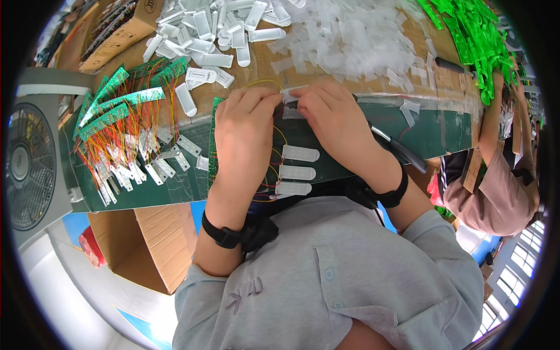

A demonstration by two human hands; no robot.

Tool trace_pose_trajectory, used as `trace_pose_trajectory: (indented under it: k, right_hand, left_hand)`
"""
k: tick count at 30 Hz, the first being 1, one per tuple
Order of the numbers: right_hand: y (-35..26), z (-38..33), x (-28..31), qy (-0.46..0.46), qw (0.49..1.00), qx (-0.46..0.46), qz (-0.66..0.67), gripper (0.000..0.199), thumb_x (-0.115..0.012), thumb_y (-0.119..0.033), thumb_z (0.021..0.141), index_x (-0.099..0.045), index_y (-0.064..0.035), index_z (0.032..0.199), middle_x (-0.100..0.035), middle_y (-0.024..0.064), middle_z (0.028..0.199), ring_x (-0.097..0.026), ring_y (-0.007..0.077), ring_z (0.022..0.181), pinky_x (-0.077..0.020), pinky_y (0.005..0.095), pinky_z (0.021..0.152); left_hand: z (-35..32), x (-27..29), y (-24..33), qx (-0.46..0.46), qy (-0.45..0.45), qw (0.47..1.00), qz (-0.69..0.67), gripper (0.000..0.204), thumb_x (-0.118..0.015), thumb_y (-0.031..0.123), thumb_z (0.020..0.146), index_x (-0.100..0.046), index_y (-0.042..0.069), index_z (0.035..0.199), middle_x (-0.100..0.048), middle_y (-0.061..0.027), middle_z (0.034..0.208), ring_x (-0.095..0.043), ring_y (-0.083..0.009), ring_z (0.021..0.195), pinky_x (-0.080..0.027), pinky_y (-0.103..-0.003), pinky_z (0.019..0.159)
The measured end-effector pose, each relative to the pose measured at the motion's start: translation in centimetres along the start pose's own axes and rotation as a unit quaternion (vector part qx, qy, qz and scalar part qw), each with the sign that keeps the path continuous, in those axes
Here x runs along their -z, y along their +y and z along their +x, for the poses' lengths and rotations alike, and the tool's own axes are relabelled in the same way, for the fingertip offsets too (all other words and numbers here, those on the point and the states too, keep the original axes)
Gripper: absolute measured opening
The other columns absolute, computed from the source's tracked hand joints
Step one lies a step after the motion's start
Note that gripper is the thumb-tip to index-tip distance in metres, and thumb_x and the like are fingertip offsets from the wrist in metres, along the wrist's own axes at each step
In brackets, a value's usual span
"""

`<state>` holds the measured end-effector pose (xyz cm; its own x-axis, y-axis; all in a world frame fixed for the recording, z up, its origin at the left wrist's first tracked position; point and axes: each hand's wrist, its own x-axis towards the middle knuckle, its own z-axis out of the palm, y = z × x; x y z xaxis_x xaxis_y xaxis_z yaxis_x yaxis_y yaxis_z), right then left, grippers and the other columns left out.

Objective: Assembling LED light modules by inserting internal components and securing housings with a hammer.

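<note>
Cluttered workbench (373, 125): left hand (245, 131) and right hand (335, 119) meet near its front edge, fingertips of both pinched together on a small white plastic piece (290, 96) with yellow wires (262, 81).

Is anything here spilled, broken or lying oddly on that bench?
Nothing looks broken. The small clear plastic bits lie in a loose heap across the brown cardboard-covered bench, some straggling toward its right edge. Both hands pinch one small piece.
</note>
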<state>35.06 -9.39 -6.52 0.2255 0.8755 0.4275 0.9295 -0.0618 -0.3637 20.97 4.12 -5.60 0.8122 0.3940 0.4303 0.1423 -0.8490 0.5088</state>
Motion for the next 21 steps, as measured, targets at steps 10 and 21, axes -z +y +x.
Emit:
trace_pose_trajectory:
  k: [10,21]
  right_hand:
    - [-1.6,-1.7,1.1,-0.036,0.997,-0.012,0.065,0.013,-0.067,-0.008,0.092,-0.061,-0.0023,0.103,-0.07,0.0102,0.107,-0.064,0.0295,0.105,-0.0495,0.0447,0.092]
    - [-1.7,-2.1,0.8,-0.011,0.983,-0.057,0.173,0.013,-0.068,-0.004,0.092,-0.061,-0.0013,0.103,-0.067,0.013,0.092,-0.064,0.0334,0.091,-0.0531,0.0448,0.077]
  left_hand:
    - [-1.0,0.3,0.6,0.014,-0.045,0.999,0.007,0.031,-0.074,-0.002,0.079,-0.074,0.005,0.109,-0.071,-0.0057,0.111,-0.064,-0.0285,0.106,-0.049,-0.041,0.093]
    - [-2.0,0.6,1.0,0.035,-0.072,0.997,-0.013,0.047,-0.075,-0.003,0.08,-0.07,0.008,0.126,-0.073,-0.009,0.114,-0.064,-0.0302,0.11,-0.048,-0.044,0.098]
